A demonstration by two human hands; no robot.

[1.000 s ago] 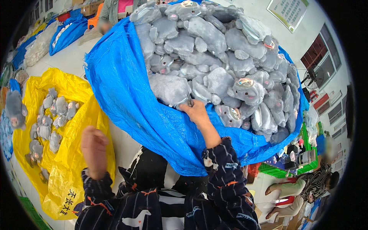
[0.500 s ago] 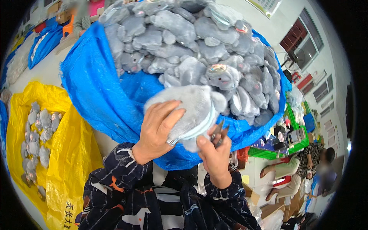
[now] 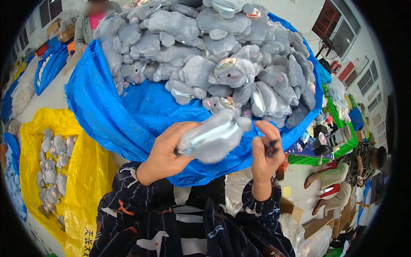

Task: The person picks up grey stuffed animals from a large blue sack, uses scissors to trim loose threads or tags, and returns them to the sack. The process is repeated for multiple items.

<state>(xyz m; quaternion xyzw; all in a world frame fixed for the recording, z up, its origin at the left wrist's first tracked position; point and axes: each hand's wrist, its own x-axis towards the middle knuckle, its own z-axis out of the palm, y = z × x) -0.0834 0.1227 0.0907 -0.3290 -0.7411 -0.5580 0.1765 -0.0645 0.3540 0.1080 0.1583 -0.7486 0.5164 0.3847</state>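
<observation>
Blue sack [image 3: 120, 115] behind, left hand [image 3: 165, 154] cupping grey plush toy [image 3: 214, 137], right hand [image 3: 263, 152] raised

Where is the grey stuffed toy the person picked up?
In the head view, the grey stuffed toy sits near the middle, gripped by the left hand, right beside the right hand and in front of the big blue bag.

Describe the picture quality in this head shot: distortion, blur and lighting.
Head view: strong fisheye bending, with a black rim at the corners; the blue bag bulges as a curve. The grey plush toy in the left hand is soft with motion blur, as is the right hand. Light is even and bright; no harsh shadows, slight sheen on the yellow bag.
</observation>
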